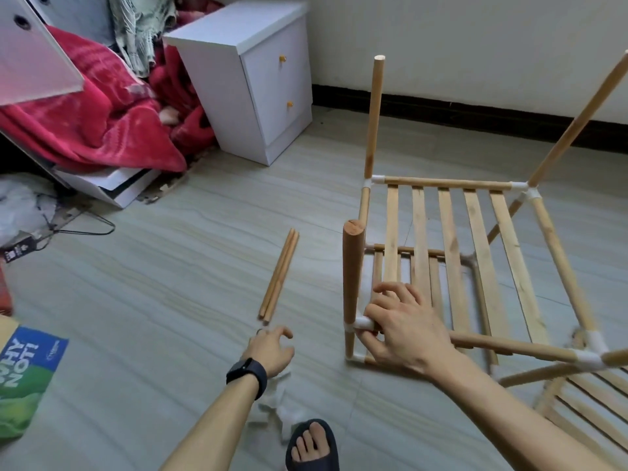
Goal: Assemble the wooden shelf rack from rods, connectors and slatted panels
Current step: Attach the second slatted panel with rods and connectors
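The right hand (404, 329) is covering much of the white connector (363, 322) beneath its fingers (390, 294), hiding the front rail (509, 346) where it is entering. Far beyond the fingertips, a slanting rod (577, 123) is running off the right edge (top end unseen).

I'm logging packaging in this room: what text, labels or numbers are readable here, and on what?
Blue pack: white capitals, sideways and cut off; one row looks like "LIOT", unsure.
Oval logo on it: too small.
Black tag: white print, too blurred.
Watch, rack, cabinet: no text seen.
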A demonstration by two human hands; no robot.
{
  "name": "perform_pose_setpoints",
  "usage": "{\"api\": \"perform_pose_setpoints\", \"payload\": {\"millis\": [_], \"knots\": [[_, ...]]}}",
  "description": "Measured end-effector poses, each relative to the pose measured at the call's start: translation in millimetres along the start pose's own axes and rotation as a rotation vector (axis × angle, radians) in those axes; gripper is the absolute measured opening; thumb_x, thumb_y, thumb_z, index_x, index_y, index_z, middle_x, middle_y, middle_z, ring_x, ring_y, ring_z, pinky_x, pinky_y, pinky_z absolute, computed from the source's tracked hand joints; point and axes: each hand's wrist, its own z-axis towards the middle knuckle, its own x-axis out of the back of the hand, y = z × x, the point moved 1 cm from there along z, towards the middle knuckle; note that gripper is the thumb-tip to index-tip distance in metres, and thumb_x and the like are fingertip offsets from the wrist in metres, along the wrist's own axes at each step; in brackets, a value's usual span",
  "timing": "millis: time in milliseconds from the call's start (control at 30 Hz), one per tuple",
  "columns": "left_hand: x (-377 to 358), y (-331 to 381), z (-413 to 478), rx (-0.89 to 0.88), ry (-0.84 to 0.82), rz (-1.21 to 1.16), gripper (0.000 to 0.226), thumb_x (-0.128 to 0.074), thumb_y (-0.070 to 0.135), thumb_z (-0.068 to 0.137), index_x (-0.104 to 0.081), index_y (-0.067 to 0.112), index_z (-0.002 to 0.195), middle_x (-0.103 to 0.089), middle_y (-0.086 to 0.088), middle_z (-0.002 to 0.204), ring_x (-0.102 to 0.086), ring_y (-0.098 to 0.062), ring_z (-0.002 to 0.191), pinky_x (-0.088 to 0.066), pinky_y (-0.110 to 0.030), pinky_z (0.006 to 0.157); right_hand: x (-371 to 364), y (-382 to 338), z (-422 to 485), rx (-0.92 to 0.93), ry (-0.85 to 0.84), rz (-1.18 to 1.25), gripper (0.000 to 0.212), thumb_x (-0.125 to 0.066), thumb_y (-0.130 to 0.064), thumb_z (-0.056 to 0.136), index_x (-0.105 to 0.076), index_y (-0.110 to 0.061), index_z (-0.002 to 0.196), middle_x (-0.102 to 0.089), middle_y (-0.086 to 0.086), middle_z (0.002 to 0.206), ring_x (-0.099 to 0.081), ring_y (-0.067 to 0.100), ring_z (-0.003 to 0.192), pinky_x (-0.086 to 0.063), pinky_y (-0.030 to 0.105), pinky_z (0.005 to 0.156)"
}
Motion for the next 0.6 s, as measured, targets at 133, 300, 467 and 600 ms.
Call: {"api": "perform_pose_setpoints", "payload": {"millis": [133,300,467,600], "knots": [[-38.8,-18.7,9.0,0.081,-0.092,0.116,0.046,-0.058,0.035,0.098,-0.044,0.039,0.141,-0.037,-0.012,0.143,-0.055,-0.031,0.116,-0.051,-0.041,0.097,-3.8,-3.0,-0.9,0.005,0.013,-0.065,0.057,-0.017,-0.068,0.086,-0.062,-0.036,0.1,-0.059,-0.009,0.137,-0.028,0.021,0.148,-0.017,0.055,0.121],[-62.0,-28.1,16.2,0.088,-0.025,0.155,0.035,-0.047,0.012,0.101,-0.049,0.022,0.134,-0.04,-0.012,0.14,-0.06,-0.031,0.108,-0.052,-0.041,0.095,-7.5,-1.1,-0.4,0.014,-0.009,-0.109,0.056,-0.016,-0.066,0.088,-0.057,-0.039,0.115,-0.038,-0.004,0.161,0.0,0.029,0.157,0.002,0.061,0.121],[-67.0,-35.7,21.7,0.086,0.047,0.149,0.033,-0.046,0.005,0.098,-0.056,0.022,0.124,-0.044,-0.01,0.139,-0.058,-0.029,0.111,-0.051,-0.038,0.095,-8.3,-0.1,-0.8,0.016,-0.025,-0.13,0.063,-0.011,-0.067,0.089,-0.051,-0.039,0.13,-0.03,-0.005,0.165,0.007,0.03,0.157,0.006,0.06,0.12],[-35.8,-22.7,15.4,0.099,0.091,-0.064,0.029,-0.052,0.01,0.098,-0.064,0.026,0.118,-0.06,-0.007,0.128,-0.061,-0.024,0.102,-0.049,-0.03,0.078,-7.9,-2.2,-4.7,0.009,-0.055,-0.136,0.059,-0.013,-0.067,0.091,-0.048,-0.04,0.13,-0.025,-0.005,0.167,0.011,0.029,0.156,0.003,0.062,0.121]]}}
